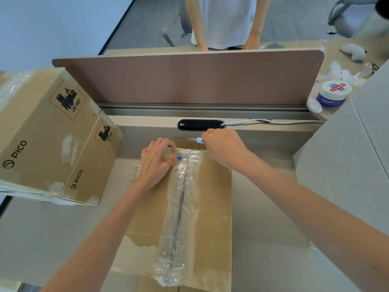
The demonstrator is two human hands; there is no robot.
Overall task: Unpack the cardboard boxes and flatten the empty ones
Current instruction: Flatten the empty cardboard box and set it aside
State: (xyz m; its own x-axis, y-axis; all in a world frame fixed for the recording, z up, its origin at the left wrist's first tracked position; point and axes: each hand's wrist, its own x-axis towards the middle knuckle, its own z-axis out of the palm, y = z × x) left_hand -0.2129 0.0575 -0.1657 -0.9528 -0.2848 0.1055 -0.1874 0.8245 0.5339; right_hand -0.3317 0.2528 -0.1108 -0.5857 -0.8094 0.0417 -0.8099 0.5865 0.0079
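Steadying the taped box (216,197) at its far edge, the left hand (156,163) curls its fingers over the cardboard, probably so the tape (189,207) can be slit. At that same edge the right hand (225,148) grips a small cutter (199,140). A second box (48,140) stands left of the taped box on the surface (42,239).

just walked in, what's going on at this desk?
A person is opening a brown cardboard box sealed with clear tape. The left hand grips the box's far edge; the right hand holds a small blue-and-white cutter at the seam's far end. The tape looks uncut. A brown PICO-printed carton sits to the left.
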